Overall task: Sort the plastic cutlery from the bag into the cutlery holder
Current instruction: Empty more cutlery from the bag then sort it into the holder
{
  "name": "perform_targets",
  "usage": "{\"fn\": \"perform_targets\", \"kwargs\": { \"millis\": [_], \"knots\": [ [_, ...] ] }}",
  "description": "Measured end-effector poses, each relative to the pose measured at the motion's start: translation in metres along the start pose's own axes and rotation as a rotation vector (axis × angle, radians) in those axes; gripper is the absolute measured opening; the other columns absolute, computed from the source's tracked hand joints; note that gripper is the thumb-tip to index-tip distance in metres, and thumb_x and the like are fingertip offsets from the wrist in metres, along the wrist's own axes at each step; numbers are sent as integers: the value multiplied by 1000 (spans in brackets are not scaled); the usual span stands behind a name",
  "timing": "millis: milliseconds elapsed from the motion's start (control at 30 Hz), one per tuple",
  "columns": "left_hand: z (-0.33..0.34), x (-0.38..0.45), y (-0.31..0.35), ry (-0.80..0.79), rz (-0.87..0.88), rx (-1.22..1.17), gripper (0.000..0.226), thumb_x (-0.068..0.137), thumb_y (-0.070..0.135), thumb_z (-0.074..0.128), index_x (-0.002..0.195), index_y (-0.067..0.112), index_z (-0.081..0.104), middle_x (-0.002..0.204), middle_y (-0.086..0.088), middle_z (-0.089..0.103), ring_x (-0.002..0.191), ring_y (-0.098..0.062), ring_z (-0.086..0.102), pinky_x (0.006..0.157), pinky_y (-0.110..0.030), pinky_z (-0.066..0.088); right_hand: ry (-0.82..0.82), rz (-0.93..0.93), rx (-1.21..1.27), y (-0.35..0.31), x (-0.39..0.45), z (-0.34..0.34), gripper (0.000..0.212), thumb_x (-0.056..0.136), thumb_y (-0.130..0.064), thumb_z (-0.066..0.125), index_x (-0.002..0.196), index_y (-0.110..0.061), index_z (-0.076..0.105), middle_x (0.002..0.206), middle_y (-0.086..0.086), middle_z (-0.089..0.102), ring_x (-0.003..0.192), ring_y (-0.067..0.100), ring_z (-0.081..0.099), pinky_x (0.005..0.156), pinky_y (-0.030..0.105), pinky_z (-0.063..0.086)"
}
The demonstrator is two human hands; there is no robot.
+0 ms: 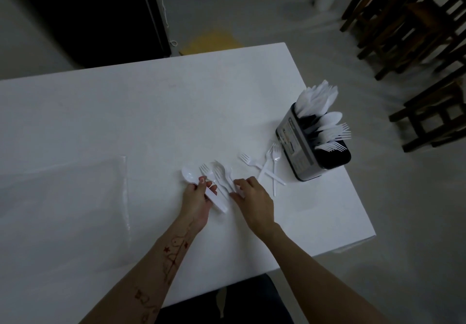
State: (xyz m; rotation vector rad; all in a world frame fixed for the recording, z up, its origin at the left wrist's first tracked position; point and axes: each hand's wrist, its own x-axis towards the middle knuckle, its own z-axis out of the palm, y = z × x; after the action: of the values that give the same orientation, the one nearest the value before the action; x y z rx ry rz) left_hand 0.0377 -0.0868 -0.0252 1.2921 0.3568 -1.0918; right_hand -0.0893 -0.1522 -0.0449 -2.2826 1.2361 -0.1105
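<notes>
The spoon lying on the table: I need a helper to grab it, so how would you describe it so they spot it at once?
Start at the white table and find the person's left hand near its front edge. The spoon lies just beyond those fingertips, at the left end of the row of loose cutlery. Its rounded bowl sets it apart from the pronged forks beside it.

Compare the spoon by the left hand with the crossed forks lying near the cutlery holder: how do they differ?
The spoon has a rounded bowl; the crossed forks end in tines. The spoon's handle is in the left hand, while nothing touches the forks. The spoon lies at the left end of the loose cutlery; the forks lie beside the cutlery holder. Both are white plastic, on the table, not yet sorted.
</notes>
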Motion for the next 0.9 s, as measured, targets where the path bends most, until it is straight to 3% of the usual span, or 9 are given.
{"fn": "perform_targets", "kwargs": {
  "millis": [67,200,267,367,567,700,800,900],
  "knots": [
    [-1,0,2,-27,6,16,18,99,10,45,110,3,57,91,-6,57,88,-15,58,97,-34,46,64,91,-5,3,0,-6,39,94,-41,59,128,-24,54,118,1,57,100,20,61,73,35,55],
    [4,-4,7,-54,96,138,28,99,9,45,125,6,56,100,-4,62,96,-12,56,96,-28,41,208,357,40,13,4,-21,40,96,-41,54,131,-24,45,122,2,51,108,22,56,70,38,53],
    [11,-7,10,-68,127,228,30,99,17,47,127,14,56,106,4,65,110,-10,52,97,-25,35,211,324,38,18,4,-25,36,97,-39,53,129,-23,46,118,3,52,105,22,57,67,39,54],
    [37,-13,17,-108,173,246,27,97,21,52,123,21,56,109,9,69,112,-9,53,87,-22,38,261,271,83,20,5,-36,24,98,-34,51,121,-24,50,110,1,56,96,21,60,65,39,54],
    [134,-29,36,-342,180,3,7,96,18,53,103,21,54,110,4,69,101,-13,56,92,-25,43,478,229,159,32,10,-99,13,98,-24,52,108,-24,60,103,-7,63,86,17,62,62,36,52],
    [193,-37,35,-386,185,-146,8,97,12,52,93,19,54,105,-1,62,97,-14,58,93,-26,48,596,262,215,44,17,-149,15,95,-23,53,106,-28,62,100,-13,64,83,9,60,61,30,47],
    [219,-38,21,-360,291,-50,6,96,10,52,99,15,55,100,-1,59,99,-14,59,94,-28,49,644,282,275,52,21,-171,17,95,-23,53,106,-32,62,101,-17,65,83,5,62,64,30,48],
    [227,-32,5,-256,505,276,9,93,18,59,102,18,62,94,5,66,93,-8,63,86,-24,50,663,283,276,59,26,-181,19,94,-22,52,106,-32,63,103,-16,65,81,5,62,65,30,48]
  ]
}}
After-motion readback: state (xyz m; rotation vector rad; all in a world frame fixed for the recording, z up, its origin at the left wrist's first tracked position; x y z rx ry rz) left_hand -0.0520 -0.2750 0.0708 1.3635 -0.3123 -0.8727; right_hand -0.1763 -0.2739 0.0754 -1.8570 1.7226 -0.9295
